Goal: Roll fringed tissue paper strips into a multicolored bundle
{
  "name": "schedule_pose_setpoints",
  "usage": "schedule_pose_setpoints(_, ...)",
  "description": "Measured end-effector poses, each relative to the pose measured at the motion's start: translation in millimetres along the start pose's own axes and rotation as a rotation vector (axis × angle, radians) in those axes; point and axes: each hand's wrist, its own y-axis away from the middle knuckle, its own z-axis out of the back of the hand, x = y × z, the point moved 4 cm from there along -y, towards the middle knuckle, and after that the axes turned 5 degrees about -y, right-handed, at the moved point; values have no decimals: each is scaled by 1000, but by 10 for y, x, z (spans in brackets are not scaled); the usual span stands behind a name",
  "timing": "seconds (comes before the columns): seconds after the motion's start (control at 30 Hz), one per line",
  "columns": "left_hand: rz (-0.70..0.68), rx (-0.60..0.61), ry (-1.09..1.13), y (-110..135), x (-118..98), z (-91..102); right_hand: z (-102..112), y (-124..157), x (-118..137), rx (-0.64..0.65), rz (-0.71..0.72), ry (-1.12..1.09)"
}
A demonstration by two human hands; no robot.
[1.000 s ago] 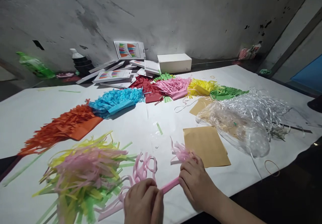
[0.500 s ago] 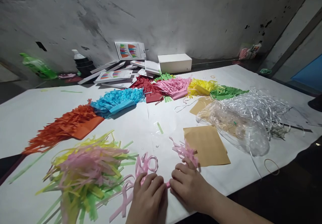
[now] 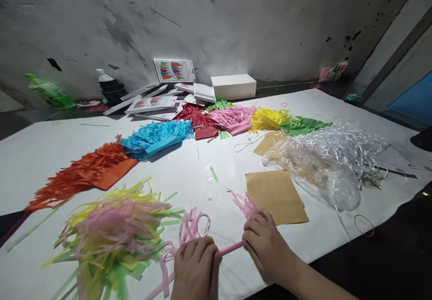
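A strip of pink tissue paper (image 3: pixel 231 248), rolled thin, runs between my two hands near the table's front edge. My left hand (image 3: pixel 197 257) is closed on one part of it, with curled pink fringe (image 3: pixel 191 224) sticking out beyond the fingers. My right hand (image 3: pixel 265 242) is closed on the other part, and loose pink strands (image 3: pixel 243 202) fan out past its fingertips. Left of my hands lies a pile of yellow, pink and green tissue fringe (image 3: pixel 124 223). A brown paper square (image 3: pixel 275 196) lies just beyond my right hand.
Orange (image 3: pixel 114 172), blue (image 3: pixel 164 145), red, pink, yellow and green fringed bundles curve across the white-covered table (image 3: pixel 189 178). On the right are a clear plastic bag (image 3: pixel 324 178), silver tinsel (image 3: pixel 344 142) and a rubber band (image 3: pixel 363 233). A white box (image 3: pixel 232 87) and printed packets (image 3: pixel 151 104) stand behind.
My right hand has moved right, away from my left hand, and more of the rolled pink strip shows between them. My left hand stays nearly in place.
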Motion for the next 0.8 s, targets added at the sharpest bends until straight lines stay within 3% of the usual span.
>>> schedule_pose_setpoints(0.2, -12, 92, -142, -141, 4, 19, -75, -31, 57, -32, -88, 147)
schedule_pose_setpoints(0.47, -120, -22, 47, -188, -147, -39, -171, -49, 209, 87, 188, 233)
schedule_pose_setpoints(0.6, -93, 49, 124, -257, -141, 24, -124, -110, 235, -33, 242, 255)
schedule_pose_setpoints(0.7, 61, 220, 433, -222, -92, 114, 78, -125, 319, -163, 307, 174)
schedule_pose_setpoints(0.8, 420, 450, 922, -97, -75, 114, 361, -114, 436, -306, 321, 63)
